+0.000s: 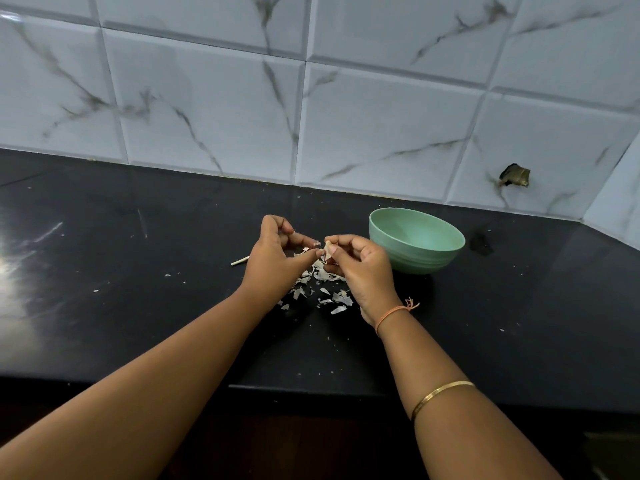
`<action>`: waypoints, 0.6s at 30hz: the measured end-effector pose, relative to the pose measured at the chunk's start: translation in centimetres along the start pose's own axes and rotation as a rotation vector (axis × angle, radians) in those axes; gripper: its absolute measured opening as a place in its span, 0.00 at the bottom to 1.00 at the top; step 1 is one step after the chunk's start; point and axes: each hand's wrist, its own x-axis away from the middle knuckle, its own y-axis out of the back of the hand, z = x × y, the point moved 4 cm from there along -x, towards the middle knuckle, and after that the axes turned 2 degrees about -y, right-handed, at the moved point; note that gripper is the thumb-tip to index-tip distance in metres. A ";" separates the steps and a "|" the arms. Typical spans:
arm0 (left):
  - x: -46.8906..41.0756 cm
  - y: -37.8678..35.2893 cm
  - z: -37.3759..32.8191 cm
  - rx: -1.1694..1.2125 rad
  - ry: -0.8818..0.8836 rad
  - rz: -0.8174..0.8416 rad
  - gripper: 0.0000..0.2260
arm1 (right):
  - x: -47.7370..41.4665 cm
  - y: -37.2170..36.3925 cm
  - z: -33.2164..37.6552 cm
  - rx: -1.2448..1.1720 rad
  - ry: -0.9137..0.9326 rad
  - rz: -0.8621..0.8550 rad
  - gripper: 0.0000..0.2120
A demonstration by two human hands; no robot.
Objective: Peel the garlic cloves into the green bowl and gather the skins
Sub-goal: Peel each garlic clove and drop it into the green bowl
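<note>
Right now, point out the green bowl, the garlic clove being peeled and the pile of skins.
green bowl (420, 259): head view, on its outer wall.
garlic clove (327, 246): head view, on its pale exposed part.
pile of skins (341, 298): head view, on a flake near the pile's front.

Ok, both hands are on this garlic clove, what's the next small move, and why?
Probably pull the left hand away to strip off skin: it pinches at the garlic clove held in the right hand, papery skin shows on it, and loose skins lie below. The green bowl stands just right.
</note>
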 end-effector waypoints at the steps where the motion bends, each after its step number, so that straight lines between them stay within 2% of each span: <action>1: 0.0 0.0 0.0 -0.005 -0.004 0.002 0.20 | 0.0 -0.1 0.0 0.018 0.007 0.010 0.05; 18: 0.0 0.3 0.1 0.052 0.058 0.001 0.18 | -0.3 0.0 -0.4 0.298 0.168 0.020 0.12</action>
